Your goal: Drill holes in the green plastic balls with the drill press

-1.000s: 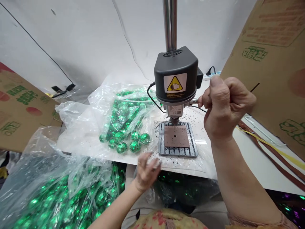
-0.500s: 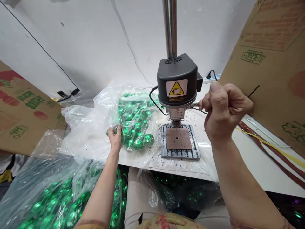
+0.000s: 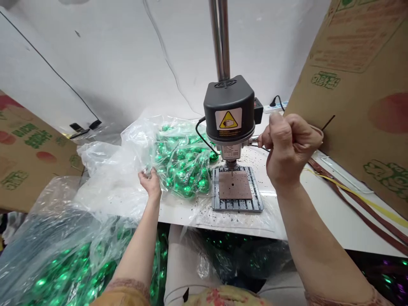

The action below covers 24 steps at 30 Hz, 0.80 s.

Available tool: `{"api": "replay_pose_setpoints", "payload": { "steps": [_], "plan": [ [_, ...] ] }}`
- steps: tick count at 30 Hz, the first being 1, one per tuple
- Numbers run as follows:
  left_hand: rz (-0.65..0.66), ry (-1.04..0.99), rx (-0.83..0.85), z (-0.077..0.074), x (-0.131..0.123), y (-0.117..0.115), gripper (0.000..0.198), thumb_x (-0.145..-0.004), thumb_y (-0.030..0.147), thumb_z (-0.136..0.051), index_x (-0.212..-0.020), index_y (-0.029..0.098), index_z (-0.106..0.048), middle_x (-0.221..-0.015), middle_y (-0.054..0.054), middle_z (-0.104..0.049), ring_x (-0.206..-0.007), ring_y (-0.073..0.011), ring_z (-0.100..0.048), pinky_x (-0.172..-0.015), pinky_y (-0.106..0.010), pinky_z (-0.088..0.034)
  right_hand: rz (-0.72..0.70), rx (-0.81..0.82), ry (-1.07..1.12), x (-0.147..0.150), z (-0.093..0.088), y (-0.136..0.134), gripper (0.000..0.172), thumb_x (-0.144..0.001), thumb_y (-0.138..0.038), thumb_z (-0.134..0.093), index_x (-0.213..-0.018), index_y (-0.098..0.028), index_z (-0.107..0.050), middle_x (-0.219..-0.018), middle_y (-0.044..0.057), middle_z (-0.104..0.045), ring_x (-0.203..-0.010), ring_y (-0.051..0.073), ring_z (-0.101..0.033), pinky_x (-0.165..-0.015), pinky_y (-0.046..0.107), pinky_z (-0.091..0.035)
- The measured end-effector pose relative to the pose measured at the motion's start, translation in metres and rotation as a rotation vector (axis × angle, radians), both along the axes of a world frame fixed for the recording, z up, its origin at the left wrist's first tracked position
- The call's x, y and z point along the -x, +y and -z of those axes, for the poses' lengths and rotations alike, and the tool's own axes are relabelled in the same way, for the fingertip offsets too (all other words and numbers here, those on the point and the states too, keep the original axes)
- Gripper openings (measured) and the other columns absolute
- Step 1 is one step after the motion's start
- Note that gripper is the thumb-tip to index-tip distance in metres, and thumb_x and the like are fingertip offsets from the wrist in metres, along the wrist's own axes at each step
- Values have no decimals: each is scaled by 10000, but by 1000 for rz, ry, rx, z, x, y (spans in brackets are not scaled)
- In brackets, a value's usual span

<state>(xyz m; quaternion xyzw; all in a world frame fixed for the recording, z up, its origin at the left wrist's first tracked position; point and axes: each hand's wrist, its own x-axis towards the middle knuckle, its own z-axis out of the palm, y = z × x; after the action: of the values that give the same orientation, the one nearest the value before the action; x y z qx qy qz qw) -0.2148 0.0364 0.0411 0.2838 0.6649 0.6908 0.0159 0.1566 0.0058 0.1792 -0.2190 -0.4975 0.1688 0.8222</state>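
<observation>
My left hand (image 3: pixel 150 182) is at the left side of a clear plastic bag (image 3: pixel 135 136), its fingers closed on the film. Shiny green balls (image 3: pixel 186 172) fill the bag's right part, and one green ball (image 3: pixel 213 157) sits near the drill's cord. My right hand (image 3: pixel 288 148) is a fist around the feed handle (image 3: pixel 254 140) of a small black drill press (image 3: pixel 228 110). Below the drill's chuck, a brown square plate (image 3: pixel 235 191) with a dark hole lies on the slotted metal base (image 3: pixel 237 205). No ball is on the plate.
Dark shavings surround the base on the white table (image 3: pixel 175 214). Cardboard boxes stand left (image 3: pixel 35 148) and right (image 3: pixel 357 110). A large bag of green balls (image 3: pixel 73 272) lies at lower left. Brown and yellow straps (image 3: pixel 347 187) run along the right; a power strip (image 3: pixel 277 106) is behind.
The view has shifted slightly, moving the drill press left in the picture. The bagged balls have spread toward the drill, and a ball now shows beside it. My right hand keeps its grip.
</observation>
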Motion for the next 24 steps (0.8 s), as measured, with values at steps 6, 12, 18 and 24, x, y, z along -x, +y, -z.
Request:
{"api": "replay_pose_setpoints", "payload": {
  "steps": [6,12,18,24],
  "plan": [
    [288,1000,-150,-18,-69,-38,484,-813,191,-626,-1277,199,-488,-1317,-131,-562,-1329,-301,-506,-1151,-523,-368,4,10,17,1,1,2,448,-890,-288,-637,-526,-224,-384,-468,-63,-338,-427,74,-323,-458,306,-286],
    [884,1425,406,-8,-144,-29,455,-956,365,-544,-1392,233,-543,-1467,-149,-539,-1407,-357,-452,-1208,-625,-220,25,28,14,0,2,1,454,-892,-306,-631,-511,-214,-402,-460,-67,-365,-429,63,-360,-466,289,-313],
    [732,1286,696,11,-97,-31,598,-920,392,-596,-1476,211,-471,-1416,-157,-589,-1421,-367,-426,-1230,-629,-88,-6,33,2,-2,3,2,461,-885,-314,-635,-512,-209,-385,-462,-75,-360,-434,60,-375,-454,287,-333],
    [724,1247,738,0,-103,-39,595,-910,399,-609,-1456,197,-482,-1317,-162,-629,-1305,-379,-501,-1149,-621,-272,-18,32,29,-1,4,3,453,-888,-323,-632,-520,-211,-392,-465,-77,-367,-434,58,-361,-455,278,-335]
  ]
}}
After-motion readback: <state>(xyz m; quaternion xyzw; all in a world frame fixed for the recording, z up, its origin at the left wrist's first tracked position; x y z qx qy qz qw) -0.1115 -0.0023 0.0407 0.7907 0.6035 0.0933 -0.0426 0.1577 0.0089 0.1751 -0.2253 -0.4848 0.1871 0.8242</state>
